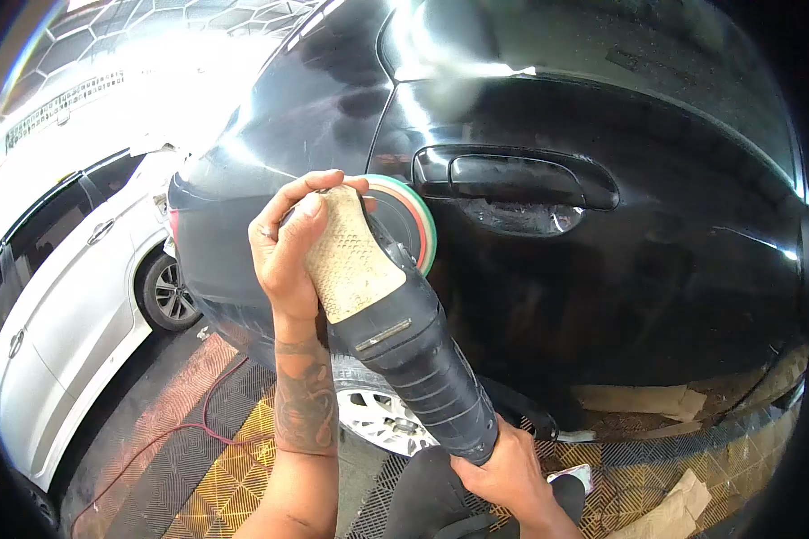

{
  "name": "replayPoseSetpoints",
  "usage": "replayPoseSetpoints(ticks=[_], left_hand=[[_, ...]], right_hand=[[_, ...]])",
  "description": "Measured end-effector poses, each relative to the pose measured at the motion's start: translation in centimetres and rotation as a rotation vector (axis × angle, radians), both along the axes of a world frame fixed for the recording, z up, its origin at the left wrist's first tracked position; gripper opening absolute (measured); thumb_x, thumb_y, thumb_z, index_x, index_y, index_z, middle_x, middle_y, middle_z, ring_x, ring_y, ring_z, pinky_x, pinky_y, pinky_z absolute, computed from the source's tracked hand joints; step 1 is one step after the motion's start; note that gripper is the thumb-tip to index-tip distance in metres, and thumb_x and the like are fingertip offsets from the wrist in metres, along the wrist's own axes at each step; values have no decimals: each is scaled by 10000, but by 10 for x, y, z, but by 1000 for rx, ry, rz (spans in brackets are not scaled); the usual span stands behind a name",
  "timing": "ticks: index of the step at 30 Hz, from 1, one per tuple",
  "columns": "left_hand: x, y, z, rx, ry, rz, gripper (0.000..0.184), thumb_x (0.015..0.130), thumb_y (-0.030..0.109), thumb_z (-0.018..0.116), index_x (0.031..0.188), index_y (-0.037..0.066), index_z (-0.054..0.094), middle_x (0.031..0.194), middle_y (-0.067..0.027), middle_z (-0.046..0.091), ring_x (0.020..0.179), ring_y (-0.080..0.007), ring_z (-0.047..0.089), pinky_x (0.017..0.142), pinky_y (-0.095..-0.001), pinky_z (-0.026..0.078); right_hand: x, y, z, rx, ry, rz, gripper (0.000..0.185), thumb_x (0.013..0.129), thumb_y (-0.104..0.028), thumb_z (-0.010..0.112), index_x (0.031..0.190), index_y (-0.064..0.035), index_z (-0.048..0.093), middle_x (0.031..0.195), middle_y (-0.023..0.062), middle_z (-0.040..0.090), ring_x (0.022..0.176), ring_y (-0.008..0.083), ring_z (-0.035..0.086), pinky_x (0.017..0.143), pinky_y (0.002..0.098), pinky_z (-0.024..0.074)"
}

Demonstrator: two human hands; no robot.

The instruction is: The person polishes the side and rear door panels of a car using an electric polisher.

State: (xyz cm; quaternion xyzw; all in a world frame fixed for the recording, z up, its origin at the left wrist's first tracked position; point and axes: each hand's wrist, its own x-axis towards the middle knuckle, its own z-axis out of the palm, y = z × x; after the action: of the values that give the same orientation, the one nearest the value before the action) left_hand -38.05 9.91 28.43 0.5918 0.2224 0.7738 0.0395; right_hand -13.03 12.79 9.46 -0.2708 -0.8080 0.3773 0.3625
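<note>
The floor [229, 463] was of grid tiles in yellow, black and red, with a thin red hose [208, 420] across it. A black car [548, 296] filled the middle and right; a white car [72, 314] stood at the left, a strip of floor between them. Cardboard [670, 514] lay on the floor at the near right.

A door seam ran down left of the handle [517, 180]. The smooth door spread to the right, the rear panel to the left, and the wheel [382, 420] showed below.

The polisher [422, 359] was held aslant before the car, its round pad [424, 225] by the panel just left of the handle; contact was hidden. The left hand [288, 238] curled around its pale-topped head, thumb on top. The right hand [503, 472] was wrapped around the near end of its body.
</note>
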Motion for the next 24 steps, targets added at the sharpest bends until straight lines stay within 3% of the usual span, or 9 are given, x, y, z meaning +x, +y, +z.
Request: replayPoseSetpoints(ticks=[24], left_hand=[[-3, 0, 0, -21, -18, -8, 376, 907, 136, 612, 1181, -118, 659, 1063, -292, 718, 912, -314, 734, 776, -363, 615]], right_hand=[[2, -3, -4, 27, 33, 4, 527, 721, -241, 796, 1117, 72, 645, 983, 293, 720, 923, 474, 705, 851, 502, 565]])
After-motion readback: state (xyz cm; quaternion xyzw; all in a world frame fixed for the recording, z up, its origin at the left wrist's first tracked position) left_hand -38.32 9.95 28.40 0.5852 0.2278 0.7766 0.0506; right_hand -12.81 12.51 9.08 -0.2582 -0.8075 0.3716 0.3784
